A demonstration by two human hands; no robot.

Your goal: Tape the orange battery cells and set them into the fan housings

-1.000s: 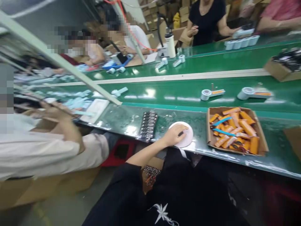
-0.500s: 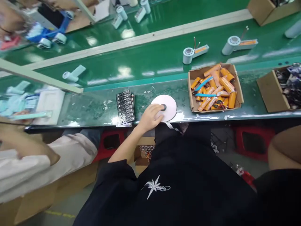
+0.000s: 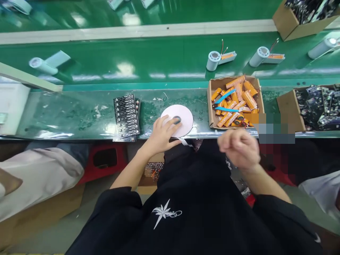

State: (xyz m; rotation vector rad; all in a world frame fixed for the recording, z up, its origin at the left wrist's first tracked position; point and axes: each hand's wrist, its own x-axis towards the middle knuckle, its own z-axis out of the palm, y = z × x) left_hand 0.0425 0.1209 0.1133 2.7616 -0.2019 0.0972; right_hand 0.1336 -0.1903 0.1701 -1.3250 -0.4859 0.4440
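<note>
My left hand (image 3: 165, 131) lies with spread fingers on a white disc-shaped reel (image 3: 186, 116), its fingertips by the dark hub. A white strip of tape (image 3: 186, 142) hangs from the reel over the bench edge. Just in front of the cardboard box (image 3: 209, 102) of orange-wrapped battery packs (image 3: 249, 100), my right hand (image 3: 239, 148) is raised with its fingers curled closed. Whatever it may hold is hidden. Blue-handled cutters (image 3: 225, 109) rest on the packs. Left of the reel stands a stack of black circuit boards (image 3: 126, 117).
Pale blue cylinder-and-handle housings (image 3: 213, 61) sit on the green surface (image 3: 159, 56) behind the bench. A carton of circuit boards (image 3: 290, 109) stands to the right, another carton (image 3: 289, 23) farther back. A slanted pale bar (image 3: 32, 78) crosses at left. A seated person's sleeve (image 3: 45, 177) shows there.
My right hand has come into view at the bench edge, fingers curled. The left hand's fingers have spread wider on the reel. The camera view has turned and shifted.
</note>
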